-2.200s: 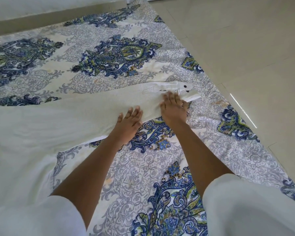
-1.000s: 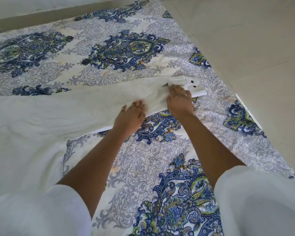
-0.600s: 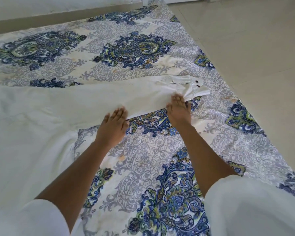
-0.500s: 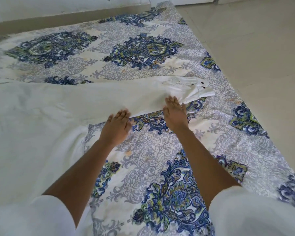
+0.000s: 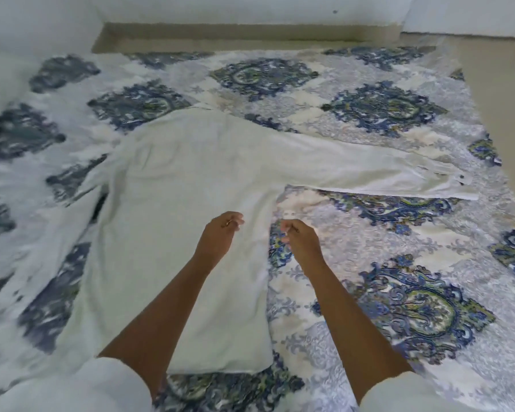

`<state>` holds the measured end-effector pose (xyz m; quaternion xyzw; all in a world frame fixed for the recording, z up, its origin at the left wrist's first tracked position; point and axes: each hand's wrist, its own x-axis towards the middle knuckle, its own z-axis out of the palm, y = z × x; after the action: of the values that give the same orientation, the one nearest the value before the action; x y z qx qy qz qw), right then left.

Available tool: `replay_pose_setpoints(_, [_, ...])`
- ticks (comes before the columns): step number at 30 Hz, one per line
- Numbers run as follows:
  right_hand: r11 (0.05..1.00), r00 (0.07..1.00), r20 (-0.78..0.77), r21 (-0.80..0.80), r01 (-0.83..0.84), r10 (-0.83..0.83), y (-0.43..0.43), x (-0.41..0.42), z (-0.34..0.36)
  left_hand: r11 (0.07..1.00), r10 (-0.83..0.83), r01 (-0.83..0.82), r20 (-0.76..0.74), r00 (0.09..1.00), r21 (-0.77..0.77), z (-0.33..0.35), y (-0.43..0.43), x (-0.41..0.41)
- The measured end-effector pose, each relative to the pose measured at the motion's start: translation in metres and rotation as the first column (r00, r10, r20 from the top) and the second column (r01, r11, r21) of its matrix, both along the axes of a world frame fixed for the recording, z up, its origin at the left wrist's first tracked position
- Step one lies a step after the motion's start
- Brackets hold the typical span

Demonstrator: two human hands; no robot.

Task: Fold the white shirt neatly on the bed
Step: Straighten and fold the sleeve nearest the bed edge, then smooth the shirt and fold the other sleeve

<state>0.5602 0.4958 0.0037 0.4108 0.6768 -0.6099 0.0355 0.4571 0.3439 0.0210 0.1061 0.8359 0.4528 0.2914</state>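
Left hand (image 5: 220, 236) and right hand (image 5: 301, 239) hover loosely curled, empty, above white shirt (image 5: 173, 203); sleeve (image 5: 369, 173) should fold squarely across body

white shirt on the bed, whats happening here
A person, bare-handed, is working on a white shirt spread flat on a blue patterned bedsheet. It looks unfolded so far. One long sleeve lies stretched out to the right, with its cuff near the sheet's edge. The left grip hovers over the shirt's body. The right grip hovers over the sheet just beside the shirt's side edge. Both have loosely curled fingers, and neither appears to hold any fabric.
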Motion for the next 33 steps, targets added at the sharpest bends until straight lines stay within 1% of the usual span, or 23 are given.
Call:
replay_pose_setpoints(2, [0.993,1.0,0.008,-0.117,-0.002,0.003,-0.039,-0.009,0.001,0.995,0.096,-0.097,0.057,0.994,0.018,0.005,-0.042,-0.003])
replay_pose_setpoints(3, [0.989,1.0,0.015,-0.149,-0.007,0.009,-0.061,-0.014,0.0,0.99,0.139,-0.141,0.073,0.988,0.023,0.006,-0.067,-0.006])
replay_pose_setpoints(6, [0.982,0.999,0.038,-0.189,-0.003,0.011,-0.121,-0.027,-0.005,0.977,0.21,-0.214,0.104,0.972,0.027,0.003,-0.136,-0.014])
replay_pose_setpoints(9, [0.978,0.997,0.073,-0.201,0.047,-0.033,-0.17,-0.034,-0.01,0.968,0.245,-0.25,0.145,0.959,0.014,-0.004,-0.198,-0.02])
replay_pose_setpoints(12, [0.974,0.987,0.134,-0.198,0.109,-0.084,-0.214,-0.033,-0.017,0.973,0.229,-0.227,0.159,0.96,-0.026,-0.016,-0.251,-0.024])
replay_pose_setpoints(16, [0.959,0.965,0.203,-0.195,0.208,-0.168,-0.249,-0.019,-0.03,0.98,0.114,-0.089,0.135,0.984,-0.18,-0.037,-0.294,-0.024])
replay_pose_setpoints(20, [0.939,0.944,0.197,-0.171,0.298,-0.264,-0.249,-0.005,-0.034,0.973,-0.035,0.059,0.113,0.993,-0.222,-0.049,-0.282,-0.021])
replay_pose_setpoints(22, [0.913,0.911,0.18,-0.106,0.394,-0.372,-0.232,0.004,-0.041,0.964,-0.138,0.156,0.098,0.986,-0.217,-0.059,-0.247,-0.017])
replay_pose_setpoints(23, [0.915,0.902,0.183,-0.032,0.402,-0.39,-0.228,0.002,-0.043,0.959,-0.161,0.175,0.08,0.984,-0.221,-0.058,-0.239,-0.017])
replay_pose_setpoints(24, [0.916,0.895,0.195,0.082,0.393,-0.402,-0.223,0.001,-0.046,0.955,-0.193,0.201,0.056,0.98,-0.22,-0.057,-0.23,-0.017])
replay_pose_setpoints(26, [0.869,0.865,0.226,0.334,0.364,-0.449,-0.195,0.004,-0.057,0.927,-0.316,0.31,0.005,0.949,-0.213,-0.066,-0.193,-0.015])
replay_pose_setpoints(27, [0.844,0.865,0.233,0.432,0.317,-0.444,-0.182,0.004,-0.062,0.903,-0.381,0.366,-0.025,0.924,-0.224,-0.071,-0.178,-0.015])
replay_pose_setpoints(28, [0.819,0.869,0.223,0.496,0.289,-0.442,-0.167,0.007,-0.067,0.873,-0.45,0.427,-0.053,0.892,-0.237,-0.075,-0.159,-0.013])
replay_pose_setpoints(29, [0.811,0.875,0.208,0.51,0.286,-0.438,-0.153,0.007,-0.069,0.843,-0.509,0.478,-0.081,0.857,-0.246,-0.078,-0.141,-0.011])
replay_pose_setpoints(30, [0.823,0.886,0.18,0.483,0.298,-0.427,-0.139,0.006,-0.073,0.817,-0.553,0.516,-0.098,0.828,-0.257,-0.081,-0.124,-0.009])
replay_pose_setpoints(32, [0.882,0.909,0.168,0.359,0.305,-0.383,-0.12,0.0,-0.075,0.793,-0.596,0.55,-0.145,0.79,-0.263,-0.087,-0.096,-0.005])
replay_pose_setpoints(33, [0.908,0.913,0.204,0.312,0.28,-0.352,-0.111,-0.002,-0.077,0.783,-0.614,0.565,-0.175,0.77,-0.26,-0.09,-0.082,-0.005])
